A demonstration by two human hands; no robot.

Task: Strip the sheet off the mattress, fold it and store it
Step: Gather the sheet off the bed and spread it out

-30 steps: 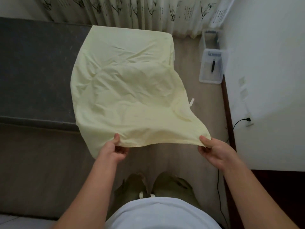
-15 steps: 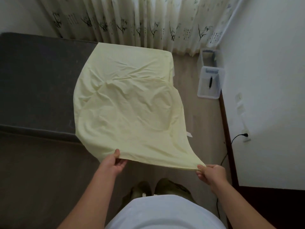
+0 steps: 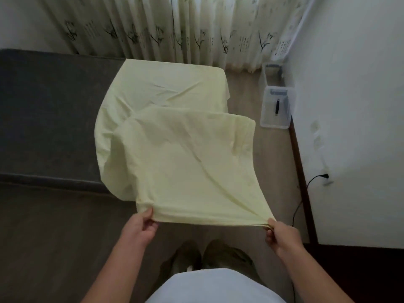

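So compared w/ a sec ago the sheet (image 3: 181, 158) has ballooned up into a hump, far end draped on the mattress (image 3: 50, 112), left hand (image 3: 140, 226) & right hand (image 3: 282, 234) both pinched shut on the near corners, so prob mid-fold imo.
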